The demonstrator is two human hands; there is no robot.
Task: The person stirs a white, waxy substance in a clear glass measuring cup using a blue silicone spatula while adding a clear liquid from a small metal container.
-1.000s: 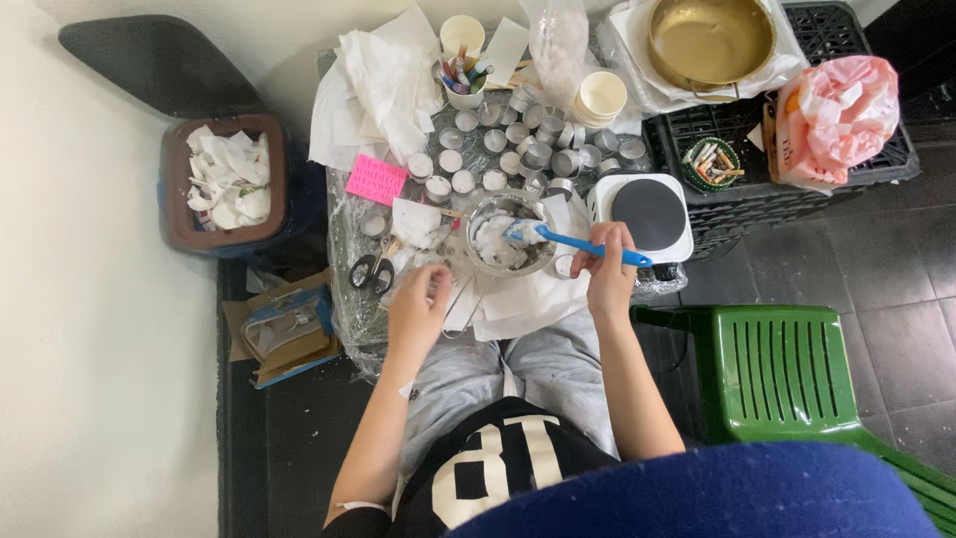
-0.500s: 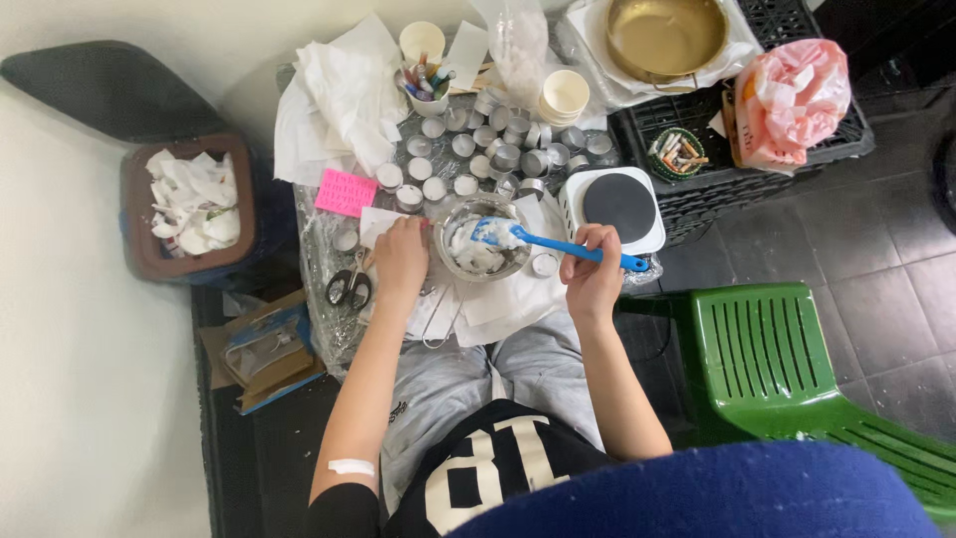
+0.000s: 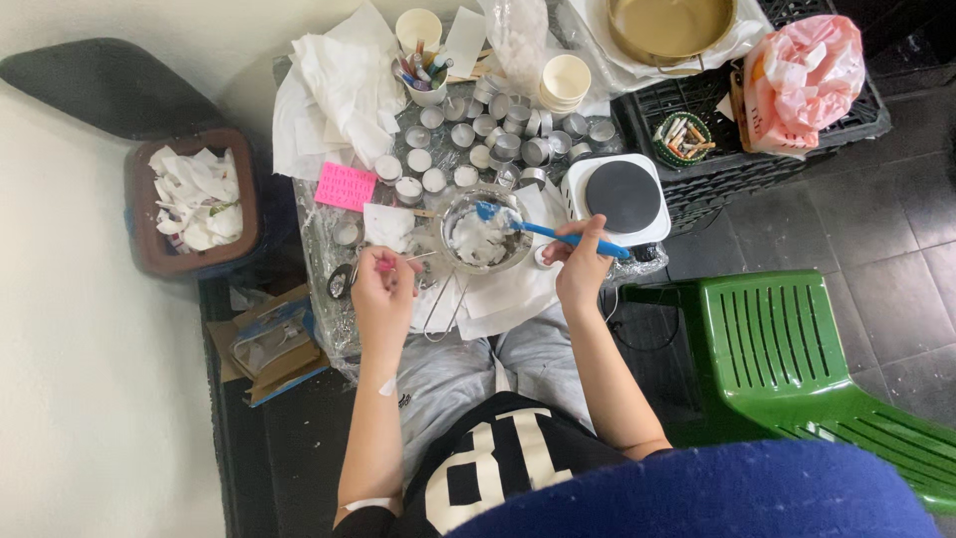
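Beside the hotplate (image 3: 624, 196), right hand (image 3: 583, 267) tilts spatula (image 3: 546, 230) into bowl (image 3: 486, 231).

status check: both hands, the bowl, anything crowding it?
Right hand grips blue spatula, blade in metal bowl of white wax. Left hand pinches small pink item beside bowl. Small tins crowd behind; hot plate alongside.

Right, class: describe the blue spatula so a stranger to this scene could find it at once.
Start at the white hot plate with its round black top, beside the green chair. Just left of it, the right hand holds a spatula whose head rests in the metal bowl of white stuff. It is the only long bright-blue thing there.
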